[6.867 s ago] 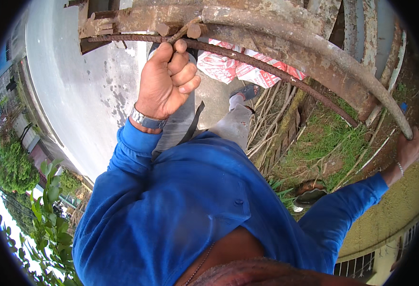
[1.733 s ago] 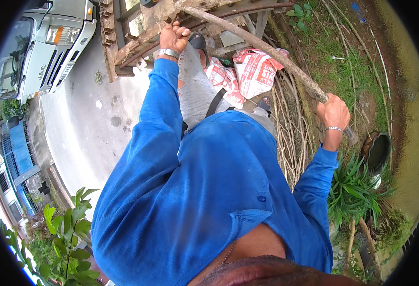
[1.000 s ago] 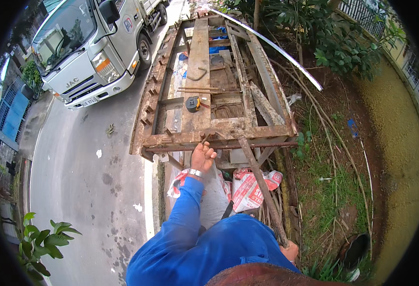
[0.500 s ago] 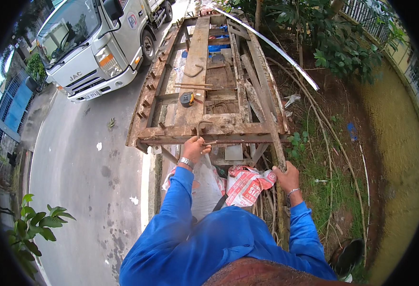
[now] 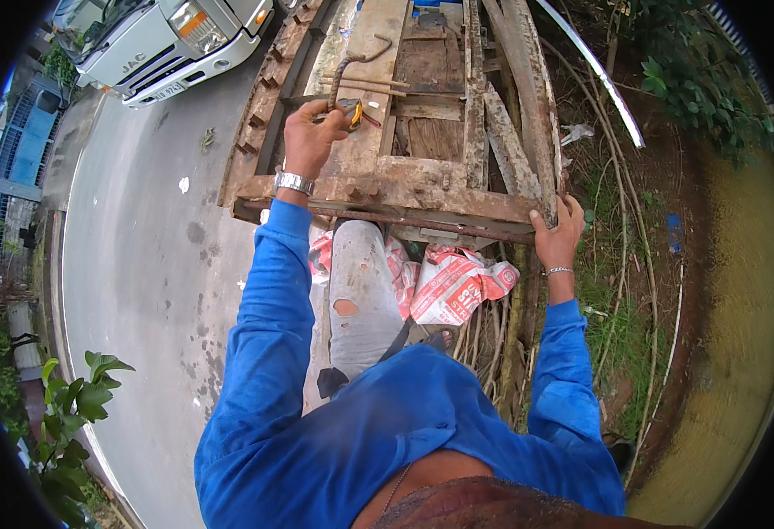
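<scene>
My left hand [image 5: 313, 139] is raised over the near left of a rusty steel frame [image 5: 457, 196], closed around a bent ribbed steel rod [image 5: 338, 81] that points up and away. Close beside its fingers lies a yellow and black tape measure [image 5: 354, 115] on a plank [image 5: 332, 157]. Beyond it are thin rods [image 5: 371, 85] and another bent rod [image 5: 382, 42]. At the frame's near right corner my right hand [image 5: 560, 236] grips the near end of a long rusty bar [image 5: 528, 97]; its thumb and fingers straddle it.
A white truck [image 5: 171, 44] stands on the road [image 5: 140, 264] at the far left. Red and white sacks [image 5: 457, 286] and branches [image 5: 493, 366] lie below the frame. A long white metal strip [image 5: 594, 70] and vines run along the right, near a yellowish wall [image 5: 726, 309].
My left hand has lifted and moved forward and left with the bent rod. My right hand has moved forward along the bar to the frame's corner. The view has tilted down.
</scene>
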The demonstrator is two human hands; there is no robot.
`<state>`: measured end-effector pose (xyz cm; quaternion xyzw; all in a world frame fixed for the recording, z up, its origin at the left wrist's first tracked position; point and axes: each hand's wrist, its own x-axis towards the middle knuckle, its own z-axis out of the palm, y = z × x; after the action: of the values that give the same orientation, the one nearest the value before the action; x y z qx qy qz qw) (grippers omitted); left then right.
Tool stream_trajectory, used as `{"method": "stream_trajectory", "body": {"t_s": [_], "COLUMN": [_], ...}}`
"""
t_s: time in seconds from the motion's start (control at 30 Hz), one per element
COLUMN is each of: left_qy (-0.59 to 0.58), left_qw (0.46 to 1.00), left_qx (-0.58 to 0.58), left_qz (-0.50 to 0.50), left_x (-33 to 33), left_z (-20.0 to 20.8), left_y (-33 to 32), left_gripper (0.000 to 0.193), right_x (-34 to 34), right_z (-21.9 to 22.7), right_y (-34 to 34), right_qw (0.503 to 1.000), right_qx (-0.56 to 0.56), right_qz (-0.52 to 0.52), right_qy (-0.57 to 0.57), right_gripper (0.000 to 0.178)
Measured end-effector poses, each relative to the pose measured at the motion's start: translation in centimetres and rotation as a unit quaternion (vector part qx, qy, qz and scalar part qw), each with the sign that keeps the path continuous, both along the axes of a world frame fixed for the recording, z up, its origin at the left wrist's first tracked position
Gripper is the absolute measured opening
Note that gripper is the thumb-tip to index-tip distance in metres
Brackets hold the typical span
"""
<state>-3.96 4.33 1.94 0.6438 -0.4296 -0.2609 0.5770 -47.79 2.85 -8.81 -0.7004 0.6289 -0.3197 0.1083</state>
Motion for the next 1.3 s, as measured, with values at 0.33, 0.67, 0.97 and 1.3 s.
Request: {"method": "stream_trajectory", "body": {"t_s": [0.33,0.67,0.97,1.3], "left_qy": [-0.534,-0.575,-0.541,-0.547], "left_qw": [0.837,0.801,0.817,0.818], "left_qx": [0.088,0.156,0.199,0.177], "left_qz": [0.084,0.060,0.024,0.019], "left_x": [7.8,9.1,9.9,9.9], "left_z": [-5.3,-9.6,-9.7,-9.8], "left_y": [-23.1,-27.1,-26.9,-26.8], "left_gripper": [0.022,0.024,0.026,0.028], "right_x": [0.7,1.2,1.4,1.0], "right_z": [1.4,2.2,2.2,1.8], "right_y": [0.2,0.1,-0.2,-0.1], "right_qw": [0.996,0.994,0.992,0.992], "right_qx": [0.076,0.099,0.113,0.104], "right_qz": [0.012,0.013,0.009,0.013], "right_qy": [0.039,0.043,0.049,0.066], "right_gripper": [0.062,0.060,0.060,0.061]}}
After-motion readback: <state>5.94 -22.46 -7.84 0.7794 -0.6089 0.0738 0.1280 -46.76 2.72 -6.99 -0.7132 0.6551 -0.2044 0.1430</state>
